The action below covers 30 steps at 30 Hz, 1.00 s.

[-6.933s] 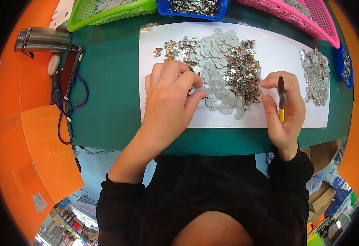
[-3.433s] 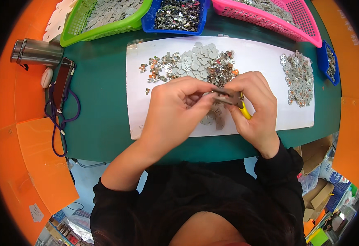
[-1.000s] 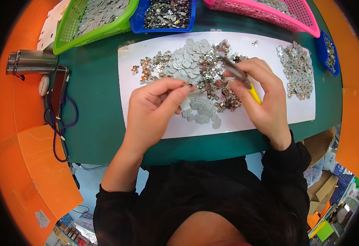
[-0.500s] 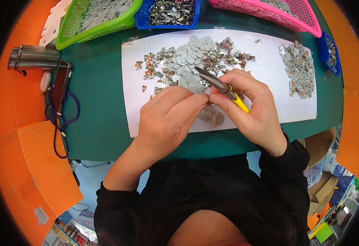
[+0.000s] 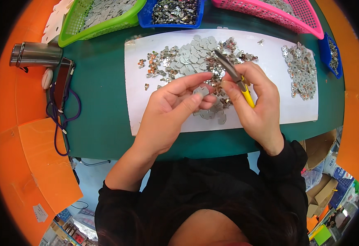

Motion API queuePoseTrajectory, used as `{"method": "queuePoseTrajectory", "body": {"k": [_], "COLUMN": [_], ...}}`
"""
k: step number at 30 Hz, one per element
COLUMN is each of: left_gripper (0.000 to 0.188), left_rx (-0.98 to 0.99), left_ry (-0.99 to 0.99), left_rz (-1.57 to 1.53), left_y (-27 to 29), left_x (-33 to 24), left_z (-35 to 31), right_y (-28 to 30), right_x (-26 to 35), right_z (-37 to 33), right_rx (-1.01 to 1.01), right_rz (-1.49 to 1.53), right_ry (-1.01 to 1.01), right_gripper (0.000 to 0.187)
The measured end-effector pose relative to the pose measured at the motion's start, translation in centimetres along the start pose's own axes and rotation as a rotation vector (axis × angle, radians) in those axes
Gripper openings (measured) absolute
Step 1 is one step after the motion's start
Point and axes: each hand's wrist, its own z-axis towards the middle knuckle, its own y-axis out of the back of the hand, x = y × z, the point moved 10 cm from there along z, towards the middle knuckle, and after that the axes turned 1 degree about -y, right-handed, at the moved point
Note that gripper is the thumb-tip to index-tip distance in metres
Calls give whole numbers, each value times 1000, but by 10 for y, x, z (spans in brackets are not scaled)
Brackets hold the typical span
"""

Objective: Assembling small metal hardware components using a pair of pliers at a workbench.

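A flat grey metal piece (image 5: 201, 91) is pinched between the thumb and fingers of my left hand (image 5: 175, 100), with the index finger stretched out above it. My right hand (image 5: 258, 94) is closed around pliers (image 5: 231, 70) with yellow handles, their dark jaws pointing up and to the left. The hands are a short way apart over the white board (image 5: 146, 110). Beyond them lies a pile of flat grey pieces (image 5: 191, 55), with small shiny and coppery metal parts (image 5: 157, 63) scattered around it. A few grey pieces (image 5: 212, 113) also lie close below my hands.
Assembled-looking metal pieces (image 5: 300, 69) form a pile at the board's right. Along the back stand a green basket (image 5: 101, 30), a blue bin (image 5: 171, 24) and a pink basket (image 5: 278, 20). A small blue tray (image 5: 326, 53), steel flask (image 5: 38, 54) and phone (image 5: 60, 86) flank the board.
My hands have drawn apart. The left hand has turned and opened out, bringing the grey piece into sight. My right hand has shifted slightly right with the pliers.
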Motion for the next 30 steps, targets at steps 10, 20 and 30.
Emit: {"method": "queuePoseTrajectory", "body": {"k": [10, 20, 30], "left_gripper": [24, 23, 27], "left_rx": [20, -52, -81], "left_ry": [-65, -315, -566], "left_rz": [402, 302, 678], "left_y": [5, 5, -1], "left_x": [-9, -26, -42], "left_z": [-5, -7, -14], "right_y": [-1, -7, -6], "right_x": [1, 5, 9], "right_z": [2, 2, 4], "right_rx": [25, 73, 133], "right_rz": [7, -6, -5], "right_ry": [-23, 17, 27], "right_gripper": [8, 12, 16]}}
